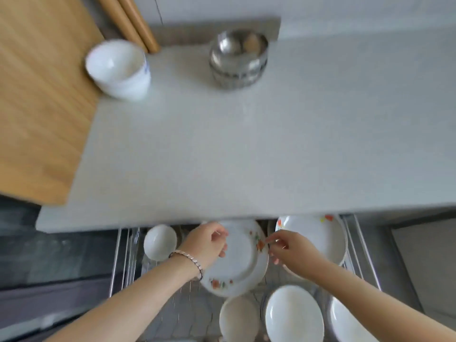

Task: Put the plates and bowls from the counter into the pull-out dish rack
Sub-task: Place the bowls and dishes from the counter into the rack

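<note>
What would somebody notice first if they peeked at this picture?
The hands come first: the left hand and right hand hold a flowered plate, their grip on its rim, over the pull-out dish rack just below the counter's front edge. Next come two stacks at the back of the counter: white bowls on the left and shiny steel bowls in the middle.

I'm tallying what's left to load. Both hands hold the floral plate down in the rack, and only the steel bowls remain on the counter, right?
Not only those. The head view shows a stack of white bowls also on the counter, left of the steel bowls. The left hand and right hand do hold the floral plate in the rack.
</note>
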Tool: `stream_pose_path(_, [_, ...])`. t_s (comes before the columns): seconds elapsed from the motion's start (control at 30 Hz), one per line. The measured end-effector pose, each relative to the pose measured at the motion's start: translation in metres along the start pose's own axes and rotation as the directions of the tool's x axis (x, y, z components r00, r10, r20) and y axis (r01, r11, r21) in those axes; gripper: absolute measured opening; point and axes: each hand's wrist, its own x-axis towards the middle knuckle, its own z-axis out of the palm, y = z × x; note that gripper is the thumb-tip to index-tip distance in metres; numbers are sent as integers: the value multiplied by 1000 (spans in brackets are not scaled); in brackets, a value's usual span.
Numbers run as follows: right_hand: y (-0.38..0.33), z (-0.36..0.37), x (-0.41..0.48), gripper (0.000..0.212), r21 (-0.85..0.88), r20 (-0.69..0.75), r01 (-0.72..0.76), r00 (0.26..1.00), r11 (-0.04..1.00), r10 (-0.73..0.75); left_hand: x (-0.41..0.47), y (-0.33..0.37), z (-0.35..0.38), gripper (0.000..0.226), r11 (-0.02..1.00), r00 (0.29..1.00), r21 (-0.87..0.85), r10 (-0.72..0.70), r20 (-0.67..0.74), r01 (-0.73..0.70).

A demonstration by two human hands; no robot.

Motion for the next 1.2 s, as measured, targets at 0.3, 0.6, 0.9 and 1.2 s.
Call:
stream_pose_path(0.3, [-155, -107, 68, 13, 442, -163, 72, 987, 894, 1, 71, 93, -115, 25, 996, 942, -67, 41, -333, -66])
stream_pose_path(0.6, [-250, -142, 194, 40, 737, -234, 48, 954, 674, 189, 123, 57, -154, 29, 990, 933, -141, -46, -357, -5])
stream_pose_path(0.9, [-250, -121, 198, 30, 860, -252, 165, 960, 483, 120, 119, 23, -155, 29, 964, 943, -265, -111, -315, 25])
stream_pose_path(1.2, [-169, -64, 71, 20, 712, -53, 33, 999, 702, 7, 49, 64, -145, 66, 682, 991, -727, -30, -132, -76])
